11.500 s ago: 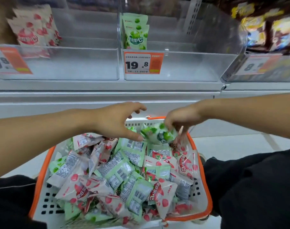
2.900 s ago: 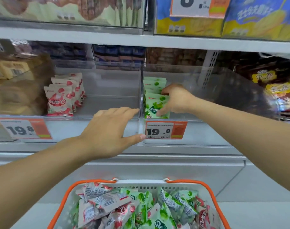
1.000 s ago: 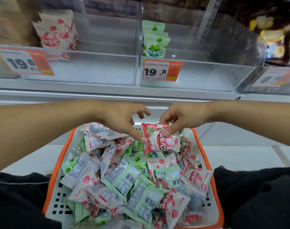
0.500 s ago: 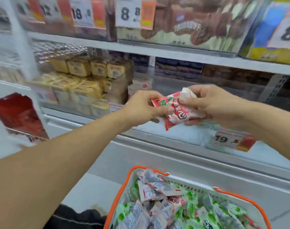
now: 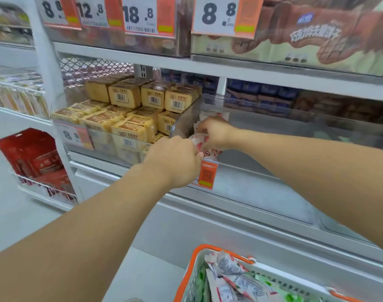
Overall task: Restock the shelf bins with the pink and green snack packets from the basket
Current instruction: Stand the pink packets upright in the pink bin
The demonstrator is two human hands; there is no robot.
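Pink packet (image 5: 204, 147) pinched by both hands (image 5: 175, 160) (image 5: 214, 132) at clear bin (image 5: 262, 182); basket (image 5: 196, 277) near, lots pkts left.

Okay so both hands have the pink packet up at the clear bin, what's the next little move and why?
Probably set the pink packet down against the pink ones behind it, then let go: both the left hand and the right hand grip it inside the clear bin.

Both hands are now reaching forward into the clear shelf bin (image 5: 262, 136), toward twelve o'clock. Half a second ago they were holding the pink packet (image 5: 208, 147) in front of the shelf; now the left hand (image 5: 175, 160) and right hand (image 5: 214, 134) are lowering it behind the bin's front wall.
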